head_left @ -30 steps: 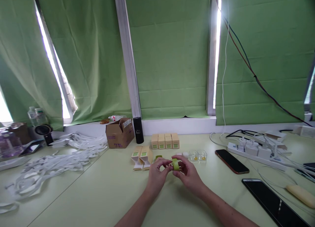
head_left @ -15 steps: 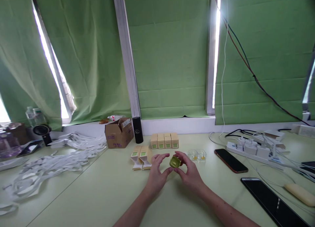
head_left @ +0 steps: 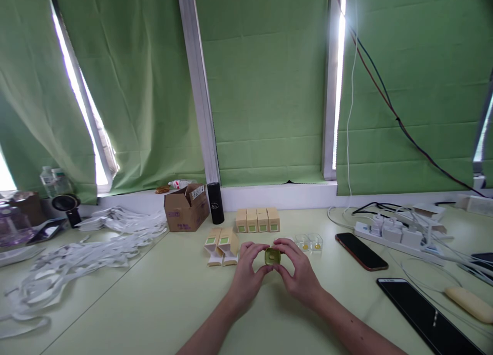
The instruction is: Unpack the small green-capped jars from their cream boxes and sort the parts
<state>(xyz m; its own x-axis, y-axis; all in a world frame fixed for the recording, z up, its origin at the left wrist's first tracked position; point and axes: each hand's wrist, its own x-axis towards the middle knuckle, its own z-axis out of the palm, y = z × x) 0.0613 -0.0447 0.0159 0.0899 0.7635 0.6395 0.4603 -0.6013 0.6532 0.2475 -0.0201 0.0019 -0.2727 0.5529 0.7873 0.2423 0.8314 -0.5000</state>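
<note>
Between my two hands is a small square olive-green container, raised above the table with its top facing me and a pale spot in its middle. My left hand pinches its left side with thumb and fingertips. On the opposite side, my right hand grips it the same way. Just beyond the left hand lie two kraft-paper boxes with open flaps. Clear square cups with something yellow inside stand behind the right hand.
A row of closed kraft boxes stands at the back, near a black cylinder and a brown carton. White straps spread over the left. Phones and a power strip with cables occupy the right.
My left fingers have closed onto the green container, which they stood slightly apart from before. The container has turned squarer to me and shifted slightly left.
</note>
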